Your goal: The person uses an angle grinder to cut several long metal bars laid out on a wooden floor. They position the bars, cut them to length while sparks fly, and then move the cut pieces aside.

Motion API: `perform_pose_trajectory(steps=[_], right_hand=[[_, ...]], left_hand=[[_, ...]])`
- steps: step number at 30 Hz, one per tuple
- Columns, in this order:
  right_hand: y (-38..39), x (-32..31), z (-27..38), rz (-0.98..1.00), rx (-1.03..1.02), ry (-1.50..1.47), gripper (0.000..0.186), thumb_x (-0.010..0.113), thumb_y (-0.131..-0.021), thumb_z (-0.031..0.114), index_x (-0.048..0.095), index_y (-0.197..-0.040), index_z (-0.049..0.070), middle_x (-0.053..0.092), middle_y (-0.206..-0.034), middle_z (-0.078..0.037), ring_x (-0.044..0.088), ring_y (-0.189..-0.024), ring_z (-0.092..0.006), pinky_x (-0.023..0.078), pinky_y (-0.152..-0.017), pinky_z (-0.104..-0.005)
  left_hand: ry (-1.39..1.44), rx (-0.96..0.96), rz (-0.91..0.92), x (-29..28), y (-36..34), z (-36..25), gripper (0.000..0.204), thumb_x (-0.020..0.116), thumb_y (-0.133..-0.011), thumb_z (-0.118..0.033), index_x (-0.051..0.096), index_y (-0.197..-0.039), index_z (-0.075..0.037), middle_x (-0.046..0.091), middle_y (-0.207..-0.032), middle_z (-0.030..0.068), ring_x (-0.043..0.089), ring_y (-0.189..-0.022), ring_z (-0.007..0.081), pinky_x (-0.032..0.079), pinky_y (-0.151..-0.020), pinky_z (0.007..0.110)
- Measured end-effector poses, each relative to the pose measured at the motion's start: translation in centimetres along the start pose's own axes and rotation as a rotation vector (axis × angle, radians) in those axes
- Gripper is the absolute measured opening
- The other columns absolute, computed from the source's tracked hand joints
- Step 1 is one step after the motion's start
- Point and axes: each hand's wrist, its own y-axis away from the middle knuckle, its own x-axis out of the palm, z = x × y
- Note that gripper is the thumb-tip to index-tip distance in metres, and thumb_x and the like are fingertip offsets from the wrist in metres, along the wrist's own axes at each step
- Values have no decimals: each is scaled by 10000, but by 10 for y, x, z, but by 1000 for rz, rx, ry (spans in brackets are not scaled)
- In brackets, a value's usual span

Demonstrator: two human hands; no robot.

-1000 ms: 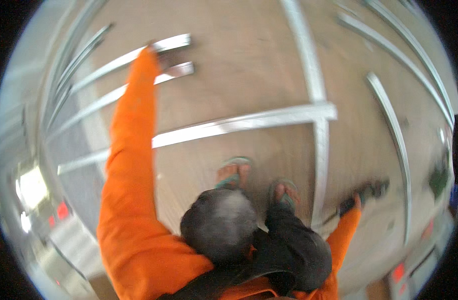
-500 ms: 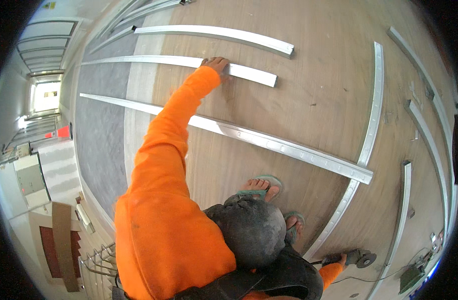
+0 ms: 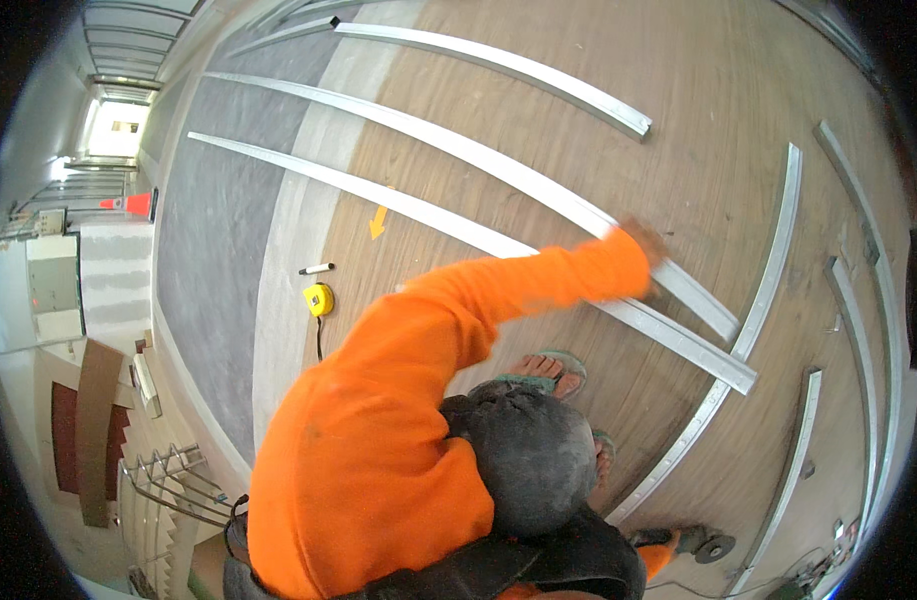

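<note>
My left hand (image 3: 642,243), blurred by motion, is closed over a long silver metal stud (image 3: 696,298) near its right end. That end reaches almost to a crosswise metal track (image 3: 775,240) on the floor. Just nearer to me lies another long stud (image 3: 678,342), its right end resting across the track. Low in the picture my right hand (image 3: 672,542) grips an angle grinder (image 3: 715,548), whose round disc faces right. My sleeve hides part of the nearer stud, and my knee and bag strap cover most of my right arm.
A yellow tape measure (image 3: 319,300) and a marker (image 3: 317,268) lie left of my arm. Another stud (image 3: 498,68) is farther off. More metal lengths (image 3: 858,340) lie at the right, with a cord (image 3: 768,583) below. My sandalled foot (image 3: 558,372) is beside the nearer stud.
My left hand has swung right and nearer, drawing the stud with it towards the crosswise track. The tape measure and marker have come out from behind my arm. The grinder stays in my right hand.
</note>
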Motion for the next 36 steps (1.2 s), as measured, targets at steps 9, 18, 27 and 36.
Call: perform_pose_trajectory(steps=[9,18,27,36], right_hand=[[10,27,-14,104,10,-17,666,777,-626,88,498,-1223,-13,607,-1067,-136,602,-861,-303,496,-757,-435],[-19,-36,-2,-165,-94,-99,720,812,-600,153,495,-1218,-37,599,-1079,-139,590,-887,-294,481,-790,-415],[-90,-74,-64,-101,-166,182,691,794,-541,214,516,-1117,-47,576,-981,-122,557,-775,-264,465,-706,-415],[-52,-37,-39,-56,-9,-99,605,768,-624,214,552,-1138,-21,607,-1010,-107,584,-834,-281,482,-742,-428]], left_hand=[[97,442,-163,76,-85,-205,319,650,-735,-356,660,-884,-74,645,-931,107,612,-918,296,469,-786,433],[153,171,250,75,-157,-220,477,561,-805,-492,593,-1053,-85,624,-1070,148,593,-1001,338,439,-851,493],[141,226,-201,58,-71,-172,660,491,-879,-565,487,-1225,-4,497,-1303,210,447,-1231,383,325,-1034,502],[77,-183,391,9,96,-26,521,653,-787,-472,541,-1084,-58,612,-1062,162,567,-1055,351,441,-889,463]])
